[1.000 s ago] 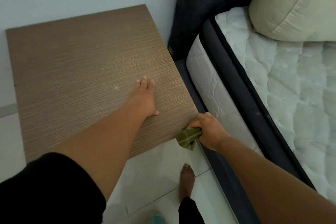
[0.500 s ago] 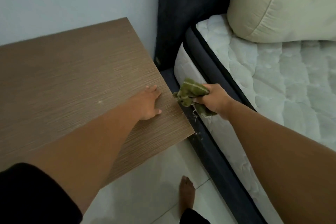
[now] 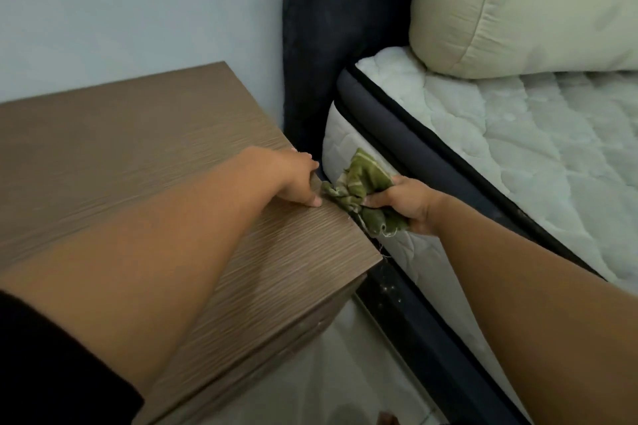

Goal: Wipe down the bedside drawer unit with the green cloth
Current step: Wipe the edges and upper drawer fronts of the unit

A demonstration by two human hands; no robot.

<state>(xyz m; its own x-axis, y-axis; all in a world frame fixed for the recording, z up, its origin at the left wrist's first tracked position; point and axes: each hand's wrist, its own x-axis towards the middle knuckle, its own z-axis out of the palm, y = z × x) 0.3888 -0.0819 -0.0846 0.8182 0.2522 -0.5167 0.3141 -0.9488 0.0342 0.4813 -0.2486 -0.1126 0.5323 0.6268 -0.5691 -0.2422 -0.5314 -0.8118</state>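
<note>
Nearest the camera, the wood-grain drawer unit (image 3: 145,155) fills the lower left, its top bare where it shows past the left forearm. Further along that top, at the unit's bed-side edge, the left hand (image 3: 293,179) rests on the surface with its fingers bent over the edge; how firmly it grips there is hard to make out. Just beyond that edge, in the narrow gap between the unit and the mattress (image 3: 518,155), the right hand (image 3: 407,205) holds the bunched green cloth (image 3: 362,193), its fingers curled round it, the cloth touching the unit's edge. The step in hand looks like wiping the unit's side facing the bed. The next move likely calls for pressing the cloth flat against that side panel and drawing it along without snagging it. Farthest from the unit lie the dark headboard (image 3: 328,28) and the cream pillow (image 3: 518,7).
</note>
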